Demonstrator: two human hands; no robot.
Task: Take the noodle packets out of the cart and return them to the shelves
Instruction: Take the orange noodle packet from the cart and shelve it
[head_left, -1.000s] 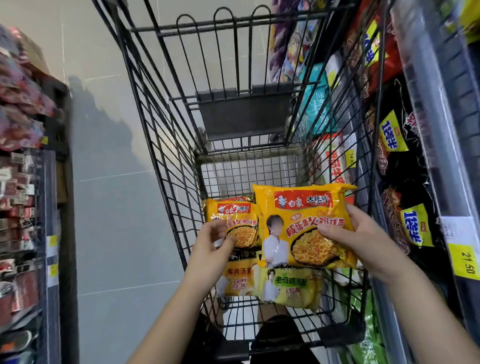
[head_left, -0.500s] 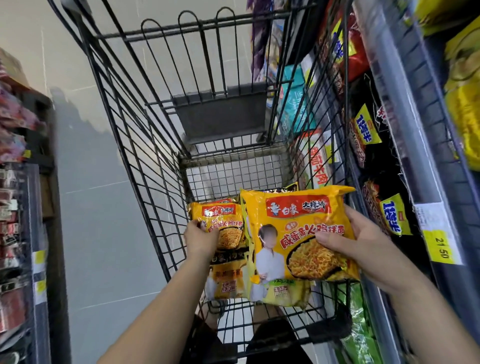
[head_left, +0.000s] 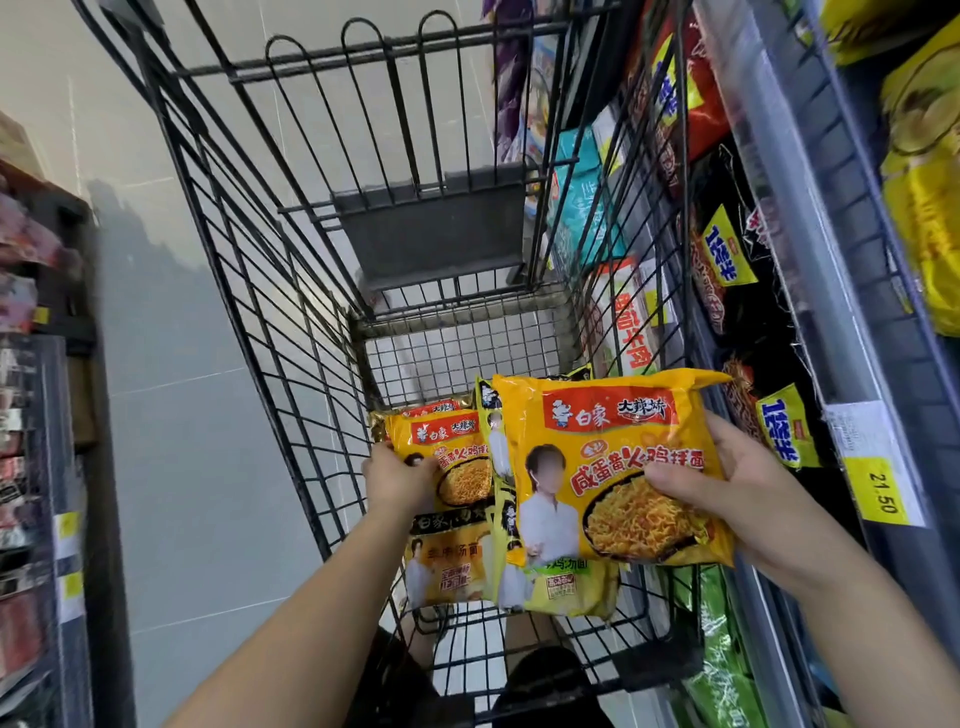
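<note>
A black wire shopping cart (head_left: 270, 312) stands in front of me with several yellow noodle packets on its floor. My right hand (head_left: 737, 493) grips a large orange-yellow noodle packet (head_left: 597, 457) by its right edge and holds it above the cart's right side. My left hand (head_left: 397, 478) reaches down into the cart and grips the left edge of a smaller orange-yellow packet (head_left: 452, 447). Under them lie a pale yellow packet (head_left: 449, 561) and a yellow-green packet (head_left: 566, 582), both partly hidden.
Right of the cart runs a shelf (head_left: 852, 312) with black noodle packets (head_left: 737, 260), yellow packets (head_left: 924, 208) higher up and a yellow price tag (head_left: 880, 491) reading 21.50. Another shelf of goods (head_left: 36, 415) lines the left. Grey floor tiles (head_left: 171, 415) lie between.
My left hand went from resting over the smaller packet to gripping its left edge. My right hand keeps hold of the large packet, which sits slightly higher and nearer the right shelf.
</note>
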